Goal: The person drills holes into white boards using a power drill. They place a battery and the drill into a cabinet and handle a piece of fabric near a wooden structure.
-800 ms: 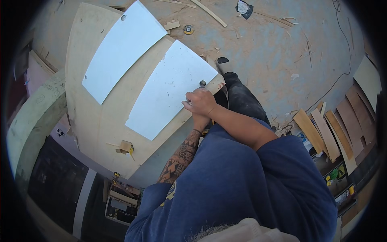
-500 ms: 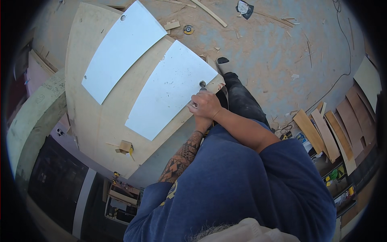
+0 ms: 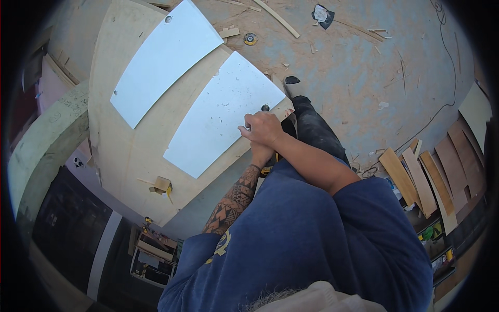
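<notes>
Right hand (image 3: 266,130) curled closed over left hand (image 3: 260,152).

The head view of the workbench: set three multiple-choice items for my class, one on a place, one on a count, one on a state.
1. Where do the two hands meet?
A. at the near white panel's right edge
B. on the floor
C. on the far panel

2. How many white panels lie on the plywood sheet?
A. one
B. two
C. four

3. How do the white panels lie?
A. stacked
B. propped upright
C. flat, side by side

Answers:
1 A: the right hand covers the left hand at the edge of the near white panel.
2 B: a far white panel lies beside it on the plywood sheet.
3 C: bare plywood shows between them.
</notes>
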`<action>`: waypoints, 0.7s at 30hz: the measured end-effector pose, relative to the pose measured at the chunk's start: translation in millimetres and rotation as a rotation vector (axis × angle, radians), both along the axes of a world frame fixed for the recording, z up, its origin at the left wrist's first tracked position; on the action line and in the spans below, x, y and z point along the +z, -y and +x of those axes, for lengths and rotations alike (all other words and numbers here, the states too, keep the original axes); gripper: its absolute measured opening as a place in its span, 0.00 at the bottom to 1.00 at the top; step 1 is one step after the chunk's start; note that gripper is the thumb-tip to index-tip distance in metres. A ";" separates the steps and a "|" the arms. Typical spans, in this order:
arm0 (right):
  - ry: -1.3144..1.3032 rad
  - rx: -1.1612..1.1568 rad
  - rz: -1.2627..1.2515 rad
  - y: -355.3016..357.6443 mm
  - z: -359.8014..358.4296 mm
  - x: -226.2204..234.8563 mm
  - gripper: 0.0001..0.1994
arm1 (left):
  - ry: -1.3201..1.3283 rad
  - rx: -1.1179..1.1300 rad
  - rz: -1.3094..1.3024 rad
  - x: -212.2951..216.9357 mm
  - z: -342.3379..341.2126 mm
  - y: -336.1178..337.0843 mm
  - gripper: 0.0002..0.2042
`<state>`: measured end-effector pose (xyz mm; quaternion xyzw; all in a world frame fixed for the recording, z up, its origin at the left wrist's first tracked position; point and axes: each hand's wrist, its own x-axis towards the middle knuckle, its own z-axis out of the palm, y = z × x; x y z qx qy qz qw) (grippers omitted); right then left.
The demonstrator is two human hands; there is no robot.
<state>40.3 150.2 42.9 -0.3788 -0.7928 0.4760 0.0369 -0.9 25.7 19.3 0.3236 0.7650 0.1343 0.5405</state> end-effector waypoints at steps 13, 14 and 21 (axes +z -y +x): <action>0.009 0.059 0.010 6.0 -13.7 2.3 0.16 | 0.038 0.103 0.077 -8.5 -4.0 20.3 0.26; 0.043 0.060 0.001 3.7 -16.3 1.8 0.17 | 0.081 0.140 0.057 -7.3 -6.6 16.5 0.26; 0.067 -0.021 -0.111 -15.5 -7.5 2.9 0.17 | 0.061 0.033 -0.139 3.4 -9.3 -14.6 0.23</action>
